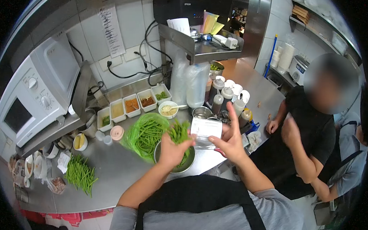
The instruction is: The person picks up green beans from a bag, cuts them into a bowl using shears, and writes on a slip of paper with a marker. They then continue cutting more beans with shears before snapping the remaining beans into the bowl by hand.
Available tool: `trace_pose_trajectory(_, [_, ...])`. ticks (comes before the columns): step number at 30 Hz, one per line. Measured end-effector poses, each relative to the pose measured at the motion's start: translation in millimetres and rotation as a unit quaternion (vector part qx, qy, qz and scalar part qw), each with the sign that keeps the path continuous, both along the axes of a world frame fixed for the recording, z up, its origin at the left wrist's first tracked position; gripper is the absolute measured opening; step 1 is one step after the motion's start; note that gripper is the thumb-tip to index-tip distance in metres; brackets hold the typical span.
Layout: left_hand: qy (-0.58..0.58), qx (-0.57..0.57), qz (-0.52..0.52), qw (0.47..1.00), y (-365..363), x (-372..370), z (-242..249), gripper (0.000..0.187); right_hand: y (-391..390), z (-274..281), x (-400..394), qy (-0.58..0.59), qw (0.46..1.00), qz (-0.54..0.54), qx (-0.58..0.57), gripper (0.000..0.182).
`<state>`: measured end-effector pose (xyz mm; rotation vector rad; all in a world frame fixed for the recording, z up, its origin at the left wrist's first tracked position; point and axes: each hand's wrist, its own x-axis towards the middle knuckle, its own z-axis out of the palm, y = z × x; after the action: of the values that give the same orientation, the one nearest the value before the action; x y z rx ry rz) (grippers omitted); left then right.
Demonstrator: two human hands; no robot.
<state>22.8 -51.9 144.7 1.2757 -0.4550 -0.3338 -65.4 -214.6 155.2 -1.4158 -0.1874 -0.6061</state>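
Note:
My left hand (175, 149) is closed around a bunch of green beans (179, 132), over a metal bowl (188, 162) that stands close in front of me. My right hand (232, 142) is raised with its index finger stretched up and its thumb apart. The thumb overlaps the edge of a white printed label or paper (207, 129) in this view. Left of the bowl, a green plastic bag (132, 132) lies open with many long green beans (149, 134) in it. Another pile of green beans (78, 171) rests on the steel counter (117, 180) farther left.
Several white tubs of chopped ingredients (132, 106) line the wall, beside a small bowl with a spoon (168, 110). Squeeze bottles (227, 94) crowd the right. A microwave (35, 94) sits on a shelf at left. Another person (304, 127) stands close at the counter's right side.

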Motion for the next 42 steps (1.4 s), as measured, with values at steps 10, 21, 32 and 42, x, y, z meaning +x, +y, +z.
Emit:
trace_pose_trajectory(10, [0.114,0.029,-0.239,0.964,76,-6,-75,0.014,-201,179,-190,-0.351,0.393,-0.791,-0.312,0.029])
trace_pose_trajectory(21, [0.162,-0.100,-0.223,0.956,110,-20,-81,0.012,-385,227,-40,0.218,0.601,-0.709,-0.298,0.029])
trace_pose_trajectory(32, [0.206,-0.106,-0.224,0.947,128,-25,-94,0.011,-453,165,-60,0.243,0.673,-0.689,-0.116,0.029])
trace_pose_trajectory(42, [0.218,-0.081,-0.262,0.937,114,-13,-104,0.013,-511,137,-122,0.110,0.705,-0.687,0.133,0.031])
